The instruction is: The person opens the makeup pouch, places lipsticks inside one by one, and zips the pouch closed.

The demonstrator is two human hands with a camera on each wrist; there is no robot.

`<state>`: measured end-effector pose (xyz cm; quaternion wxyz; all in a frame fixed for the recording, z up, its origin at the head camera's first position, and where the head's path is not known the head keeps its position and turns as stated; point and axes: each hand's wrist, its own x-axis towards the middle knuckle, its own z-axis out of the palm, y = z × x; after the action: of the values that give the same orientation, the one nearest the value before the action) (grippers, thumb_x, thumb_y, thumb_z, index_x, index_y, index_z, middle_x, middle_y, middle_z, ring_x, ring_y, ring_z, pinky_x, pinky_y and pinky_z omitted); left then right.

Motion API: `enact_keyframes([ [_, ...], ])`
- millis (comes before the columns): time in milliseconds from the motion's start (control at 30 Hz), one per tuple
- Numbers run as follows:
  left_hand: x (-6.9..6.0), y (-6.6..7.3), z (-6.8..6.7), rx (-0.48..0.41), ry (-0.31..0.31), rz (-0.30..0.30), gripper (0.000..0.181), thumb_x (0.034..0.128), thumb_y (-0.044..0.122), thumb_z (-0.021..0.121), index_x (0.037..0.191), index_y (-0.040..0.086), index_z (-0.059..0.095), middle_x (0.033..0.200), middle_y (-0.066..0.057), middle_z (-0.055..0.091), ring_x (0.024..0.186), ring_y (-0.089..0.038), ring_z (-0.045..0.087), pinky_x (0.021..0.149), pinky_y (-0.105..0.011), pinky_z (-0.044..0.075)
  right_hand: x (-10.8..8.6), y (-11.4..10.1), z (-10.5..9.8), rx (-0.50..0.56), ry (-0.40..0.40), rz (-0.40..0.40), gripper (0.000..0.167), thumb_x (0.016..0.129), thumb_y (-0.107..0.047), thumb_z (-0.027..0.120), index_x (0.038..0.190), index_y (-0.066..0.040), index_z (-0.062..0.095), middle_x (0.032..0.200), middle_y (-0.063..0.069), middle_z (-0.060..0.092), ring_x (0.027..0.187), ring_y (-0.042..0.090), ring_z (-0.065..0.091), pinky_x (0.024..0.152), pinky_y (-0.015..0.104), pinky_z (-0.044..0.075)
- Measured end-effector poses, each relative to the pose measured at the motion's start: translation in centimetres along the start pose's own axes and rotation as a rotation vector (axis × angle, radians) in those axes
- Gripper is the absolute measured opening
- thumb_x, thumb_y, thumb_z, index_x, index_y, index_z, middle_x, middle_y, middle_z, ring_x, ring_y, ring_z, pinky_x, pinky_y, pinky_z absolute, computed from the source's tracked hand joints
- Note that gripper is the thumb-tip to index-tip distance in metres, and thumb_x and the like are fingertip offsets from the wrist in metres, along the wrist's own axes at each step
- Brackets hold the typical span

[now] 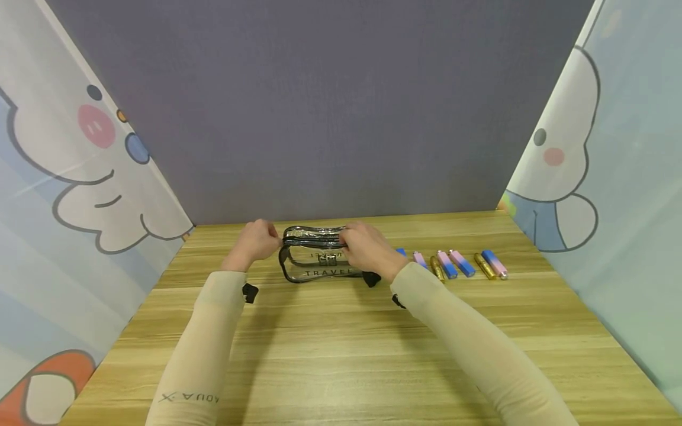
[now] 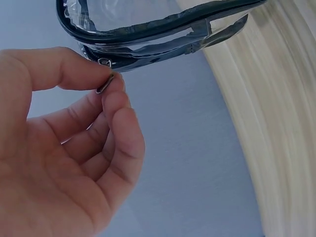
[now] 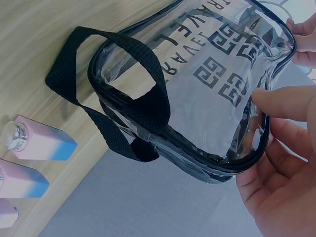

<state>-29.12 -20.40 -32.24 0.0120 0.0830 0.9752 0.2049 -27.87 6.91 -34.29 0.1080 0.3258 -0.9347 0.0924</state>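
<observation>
A clear pouch (image 1: 319,260) with black piping and the printed word TRAVEL stands on the wooden table. At its left end my left hand (image 1: 257,241) pinches a small metal zipper pull (image 2: 105,85) between thumb and index finger. My right hand (image 1: 367,248) grips the top edge near the other end, its thumb on the clear side and its fingers behind. From that right end loops a black fabric strap (image 3: 143,59). Through the clear walls no contents can be made out.
Right of the pouch lie several pink-and-blue tubes (image 1: 461,264) and gold tubes (image 1: 485,266) in a loose row. A grey panel (image 1: 341,118) rises behind the table (image 1: 330,355). Cartoon-printed curtains (image 1: 613,177) stand at both sides.
</observation>
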Motion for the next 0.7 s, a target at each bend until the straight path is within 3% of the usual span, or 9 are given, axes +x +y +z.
enact_keyframes([
  [233,0.1,-0.9,0.4,-0.053,-0.022,0.002,0.024,0.0990,0.017,0.060,0.106,-0.002,0.072,0.109,-0.020,0.069,0.082,-0.029,0.061,0.071,-0.043,0.050,0.0,0.0,0.1,0.003,0.004,0.000,0.013,0.095,-0.009,0.069,0.107,-0.005,0.075,0.103,0.007,0.069,0.099,0.025,0.064,0.090,0.038,0.055],
  [467,0.3,-1.7,0.8,-0.136,-0.031,0.000,0.020,0.0993,0.016,0.060,0.093,0.002,0.073,0.095,-0.014,0.068,0.063,-0.020,0.048,0.062,-0.036,0.042,0.0,0.0,0.2,0.000,0.006,-0.008,0.012,0.095,-0.008,0.069,0.106,-0.005,0.075,0.103,0.008,0.069,0.099,0.025,0.064,0.089,0.038,0.055],
  [700,0.3,-2.1,1.1,-0.192,-0.045,-0.001,0.021,0.0999,0.015,0.057,0.099,-0.001,0.071,0.084,-0.009,0.062,0.058,-0.016,0.039,0.061,-0.035,0.038,0.0,0.1,0.2,-0.002,0.000,0.000,0.013,0.095,-0.008,0.069,0.106,-0.005,0.074,0.103,0.008,0.068,0.099,0.025,0.064,0.090,0.038,0.055],
])
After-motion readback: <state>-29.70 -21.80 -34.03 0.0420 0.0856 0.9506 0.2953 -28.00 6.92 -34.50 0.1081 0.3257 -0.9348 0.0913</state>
